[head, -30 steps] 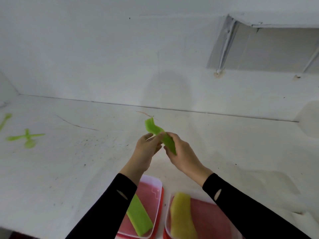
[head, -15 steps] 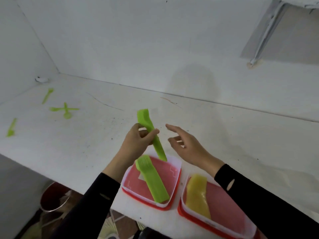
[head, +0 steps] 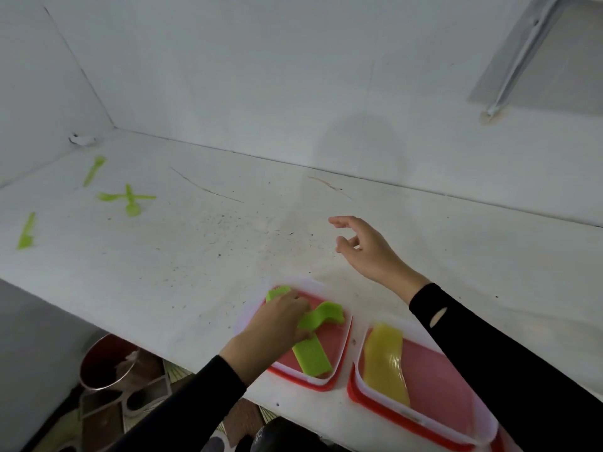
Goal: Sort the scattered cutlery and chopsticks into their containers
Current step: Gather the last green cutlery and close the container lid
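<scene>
Counter [head: 195, 272], front edge, right: red-based container [head: 437, 380] with a yellow cutlery stack [head: 385, 363] inside.

Just beside it on the left: second container [head: 344, 350] with a green cutlery stack [head: 311, 355] inside. The left hand [head: 277, 324] reaches in, fingers curled round a green cutlery bundle [head: 323, 316] lying across that stack.

Mid-counter: right hand [head: 368, 249] above the surface, fingers loosely spread, holding nothing.

Far left end: loose green piece [head: 26, 231], crossed green pair [head: 129, 199], and another green piece [head: 94, 169] nearest the back corner.

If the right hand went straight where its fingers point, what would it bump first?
Nothing soon: the right hand points across bare white tabletop toward the white back wall; the way looks free, though depth is unclear.
</scene>
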`<state>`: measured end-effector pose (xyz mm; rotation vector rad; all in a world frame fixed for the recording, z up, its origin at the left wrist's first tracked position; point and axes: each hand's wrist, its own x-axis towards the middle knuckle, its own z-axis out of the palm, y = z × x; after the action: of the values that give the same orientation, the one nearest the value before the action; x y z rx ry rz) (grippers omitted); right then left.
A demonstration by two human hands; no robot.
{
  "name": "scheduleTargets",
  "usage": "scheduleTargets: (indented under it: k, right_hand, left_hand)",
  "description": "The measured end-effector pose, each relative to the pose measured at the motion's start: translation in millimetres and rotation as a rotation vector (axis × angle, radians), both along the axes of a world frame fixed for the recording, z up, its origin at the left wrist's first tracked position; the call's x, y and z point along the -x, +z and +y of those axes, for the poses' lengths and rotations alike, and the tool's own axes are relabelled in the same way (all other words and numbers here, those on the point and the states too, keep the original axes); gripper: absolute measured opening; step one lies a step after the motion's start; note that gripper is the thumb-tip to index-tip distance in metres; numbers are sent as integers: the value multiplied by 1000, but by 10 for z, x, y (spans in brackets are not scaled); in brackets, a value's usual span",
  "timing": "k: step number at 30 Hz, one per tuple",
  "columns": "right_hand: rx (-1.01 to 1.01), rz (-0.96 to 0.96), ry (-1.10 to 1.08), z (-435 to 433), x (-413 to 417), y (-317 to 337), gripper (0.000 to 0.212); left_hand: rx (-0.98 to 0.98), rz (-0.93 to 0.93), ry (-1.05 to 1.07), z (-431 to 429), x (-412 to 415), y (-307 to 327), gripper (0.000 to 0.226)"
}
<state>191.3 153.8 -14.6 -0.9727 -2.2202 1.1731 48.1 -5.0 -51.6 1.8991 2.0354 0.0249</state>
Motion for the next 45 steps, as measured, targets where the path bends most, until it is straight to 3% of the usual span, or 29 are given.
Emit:
scheduleTargets:
  k: [4, 10, 13, 19, 26, 27, 29, 32, 34, 36, 41, 45]
  right_hand:
    - [26, -39, 35, 4, 213, 14, 32]
    - [71, -131, 151, -10, 942, 66, 25]
    - [87, -170, 248, -92, 1529, 79, 24]
    - [117, -201, 353, -298, 3059, -32, 24]
    - [-59, -287, 369, -528, 5143, -330, 27]
    - [-117, -331, 354, -524, 5358, -373, 30]
    - [-233, -391, 335, -506, 5787, -444, 35]
    - [-368, -519, 280, -455, 6200, -532, 39]
    - [-439, -667, 192, -421, 6385, -577, 38]
    - [-457, -763, 131, -400, 6482, -604, 34]
    - [-425, -725, 99, -337, 6667, -706, 30]
    - [-313, -666, 68, -279, 6838, -706, 33]
  left_hand:
    - [-48, -92, 7, -76, 103, 53, 43]
    - [-395, -368, 145, -127, 729, 255, 18]
    - [-468, -411, 351, -178, 1389, 303, 16]
    - [-385, -430, 713, -421, 3108, 147, 16]
    - [-430, -328, 910, -802, 5246, -35, 10]
    - [-422, -282, 909, -850, 5481, -50, 10]
    - [-349, -139, 830, -1012, 5988, -113, 31]
    - [-347, 46, 500, -1275, 6545, -243, 63]
    - [-378, -15, 303, -1420, 6757, -329, 57]
    - [-341, -132, 239, -1473, 6823, -384, 49]
    - [-220, -345, 243, -1275, 7044, -450, 25]
    - [-120, -383, 212, -999, 7249, -387, 35]
